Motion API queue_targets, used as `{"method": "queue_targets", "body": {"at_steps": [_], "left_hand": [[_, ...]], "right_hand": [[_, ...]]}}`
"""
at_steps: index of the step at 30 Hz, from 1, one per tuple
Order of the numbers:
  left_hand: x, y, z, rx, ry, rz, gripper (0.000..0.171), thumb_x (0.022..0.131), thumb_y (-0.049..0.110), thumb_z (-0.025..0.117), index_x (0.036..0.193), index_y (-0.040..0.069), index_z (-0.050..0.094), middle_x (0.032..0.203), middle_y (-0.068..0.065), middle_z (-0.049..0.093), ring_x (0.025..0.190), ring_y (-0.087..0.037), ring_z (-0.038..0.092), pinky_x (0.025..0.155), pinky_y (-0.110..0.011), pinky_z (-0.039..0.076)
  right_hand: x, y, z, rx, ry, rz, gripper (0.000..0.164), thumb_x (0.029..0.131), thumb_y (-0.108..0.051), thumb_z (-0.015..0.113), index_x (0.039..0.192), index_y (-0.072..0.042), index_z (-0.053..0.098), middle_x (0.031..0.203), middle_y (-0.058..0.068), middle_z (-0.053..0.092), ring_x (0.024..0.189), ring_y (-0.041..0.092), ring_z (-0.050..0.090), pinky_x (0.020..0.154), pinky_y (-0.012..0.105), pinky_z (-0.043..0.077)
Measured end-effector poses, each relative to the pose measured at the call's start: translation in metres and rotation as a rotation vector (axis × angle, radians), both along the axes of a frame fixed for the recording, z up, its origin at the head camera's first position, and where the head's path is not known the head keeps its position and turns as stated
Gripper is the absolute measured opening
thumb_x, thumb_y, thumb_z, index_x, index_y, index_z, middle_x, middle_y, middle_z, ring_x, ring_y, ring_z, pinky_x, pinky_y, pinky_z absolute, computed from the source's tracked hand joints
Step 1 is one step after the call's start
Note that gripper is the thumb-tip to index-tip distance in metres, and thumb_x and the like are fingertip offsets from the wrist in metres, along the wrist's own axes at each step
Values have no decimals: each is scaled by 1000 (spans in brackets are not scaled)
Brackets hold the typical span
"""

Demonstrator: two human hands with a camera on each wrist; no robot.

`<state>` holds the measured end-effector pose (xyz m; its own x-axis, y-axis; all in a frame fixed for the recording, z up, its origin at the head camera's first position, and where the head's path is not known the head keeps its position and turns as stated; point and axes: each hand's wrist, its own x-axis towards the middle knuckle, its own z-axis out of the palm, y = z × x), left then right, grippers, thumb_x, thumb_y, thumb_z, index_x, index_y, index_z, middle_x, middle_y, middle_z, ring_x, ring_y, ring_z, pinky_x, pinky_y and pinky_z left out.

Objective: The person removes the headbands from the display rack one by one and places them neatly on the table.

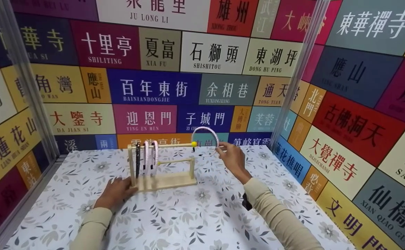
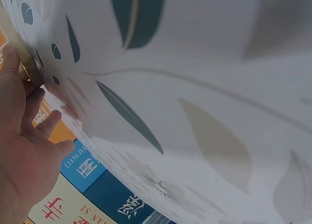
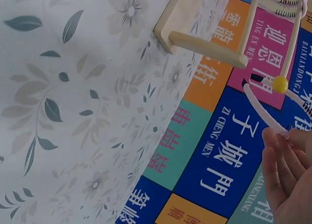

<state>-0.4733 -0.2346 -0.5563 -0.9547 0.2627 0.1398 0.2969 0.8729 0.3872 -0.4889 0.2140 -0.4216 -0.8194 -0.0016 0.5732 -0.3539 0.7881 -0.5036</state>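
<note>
My right hand (image 1: 232,158) pinches a pale pink headband (image 1: 217,134) by its side, the open ends facing the yellow ball tip (image 1: 193,143) of a wooden rack's upper rod. In the right wrist view the headband (image 3: 263,109) has dark tips, one of them close to the yellow ball. My left hand (image 1: 116,191) rests at the left end of the rack's base (image 1: 167,181), fingers touching the wood. Over the rods hang several headbands, a black one (image 1: 138,159) at the left and pale pink ones (image 1: 154,156) beside it.
The rack stands on a table (image 1: 202,222) with a leaf-patterned white cover. Behind it rises a wall of coloured signs (image 1: 154,86), with more signs at both sides. Clear vertical strips (image 1: 296,69) mark the corners. A shorter lower rod (image 1: 174,160) ends in an upright post.
</note>
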Motion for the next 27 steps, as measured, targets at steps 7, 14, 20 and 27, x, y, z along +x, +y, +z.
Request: {"method": "queue_targets", "body": {"at_steps": [7, 14, 20, 27], "left_hand": [[-7, -1, -4, 7, -48, 37, 44, 104, 45, 62, 135, 14, 64, 104, -5, 65, 103, -31, 58, 98, -59, 45], [-6, 0, -3, 18, -68, 50, 49, 103, 46, 63, 141, 14, 61, 111, -10, 65, 111, -36, 56, 102, -62, 43], [-2, 2, 0, 39, -94, 75, 54, 104, 46, 62, 148, 15, 57, 125, -14, 64, 125, -41, 53, 111, -66, 36], [-4, 3, -1, 18, -58, 58, 45, 103, 42, 64, 137, 13, 63, 108, -8, 65, 109, -33, 57, 106, -61, 39]], "right_hand": [[-4, 14, -8, -23, -8, 5, 27, 99, -26, 74, 120, -10, 77, 98, 7, 80, 69, 14, 75, 49, 30, 53], [-5, 26, -23, -22, -61, 7, 27, 99, -23, 73, 120, -6, 76, 98, 10, 80, 68, 18, 75, 49, 32, 54], [-5, 32, -41, -40, -128, 37, 26, 98, -19, 74, 119, -5, 76, 96, 11, 80, 69, 24, 76, 48, 31, 52], [-3, 33, -61, -56, -207, 69, 26, 98, -16, 72, 119, -1, 76, 95, 11, 80, 73, 31, 77, 49, 28, 52]]}}
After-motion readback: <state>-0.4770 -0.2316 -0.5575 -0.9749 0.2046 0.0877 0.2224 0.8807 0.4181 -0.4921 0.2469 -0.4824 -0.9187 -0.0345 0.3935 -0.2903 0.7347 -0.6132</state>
